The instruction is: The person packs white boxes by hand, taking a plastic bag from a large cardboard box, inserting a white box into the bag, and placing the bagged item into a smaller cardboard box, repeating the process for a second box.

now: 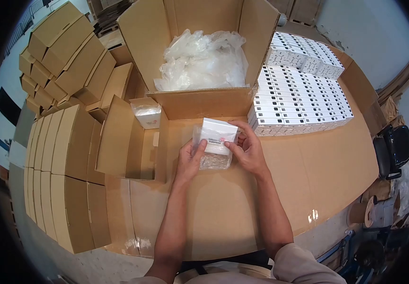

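Between my two hands is a small white box (220, 128) with printed lettering, partly inside a clear plastic bag (215, 162). My left hand (190, 158) grips its left side, thumb on the front face. On the right, my right hand (247, 150) pinches the box and the bag's edge, with the thumb near the print and the fingers at the upper corner. The bag's lower part hangs crumpled below the box. Left of my hands stands an open brown carton (111, 146) with a bagged white box (147, 116) in its far end.
A large carton (204, 102) full of clear plastic bags (204, 61) stands behind. Rows of white boxes (303, 102) are stacked at right. Closed brown cartons (79, 208) pile up at left. Cardboard covers the table (303, 180); a black chair (396, 146) is beyond its right edge.
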A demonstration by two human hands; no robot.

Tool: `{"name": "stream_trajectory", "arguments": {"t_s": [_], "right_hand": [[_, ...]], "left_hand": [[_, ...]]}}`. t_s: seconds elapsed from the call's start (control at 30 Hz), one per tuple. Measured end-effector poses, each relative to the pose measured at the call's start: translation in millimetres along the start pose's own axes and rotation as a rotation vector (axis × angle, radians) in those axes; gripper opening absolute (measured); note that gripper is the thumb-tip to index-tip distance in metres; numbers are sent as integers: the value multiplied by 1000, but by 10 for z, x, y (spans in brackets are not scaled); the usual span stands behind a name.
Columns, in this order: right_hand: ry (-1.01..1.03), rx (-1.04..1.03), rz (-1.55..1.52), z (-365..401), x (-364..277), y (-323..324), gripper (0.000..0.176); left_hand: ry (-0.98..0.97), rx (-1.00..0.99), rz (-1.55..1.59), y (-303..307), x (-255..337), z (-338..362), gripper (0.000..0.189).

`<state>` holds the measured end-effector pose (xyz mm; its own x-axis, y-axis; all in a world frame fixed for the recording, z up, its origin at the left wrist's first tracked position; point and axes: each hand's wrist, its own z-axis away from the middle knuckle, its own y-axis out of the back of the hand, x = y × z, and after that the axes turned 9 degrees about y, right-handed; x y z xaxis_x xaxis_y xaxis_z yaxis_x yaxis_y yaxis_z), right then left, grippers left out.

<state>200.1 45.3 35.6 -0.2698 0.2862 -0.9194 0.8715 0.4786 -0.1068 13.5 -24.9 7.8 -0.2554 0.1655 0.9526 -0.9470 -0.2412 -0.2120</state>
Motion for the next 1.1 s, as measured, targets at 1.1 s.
{"name": "stream_trajectory", "arguments": {"t_s": [1.1], "right_hand": [[81,55,3,5,115,41,11]], "left_hand": [[-128,45,-22,-13,-42,-30,28]]}}
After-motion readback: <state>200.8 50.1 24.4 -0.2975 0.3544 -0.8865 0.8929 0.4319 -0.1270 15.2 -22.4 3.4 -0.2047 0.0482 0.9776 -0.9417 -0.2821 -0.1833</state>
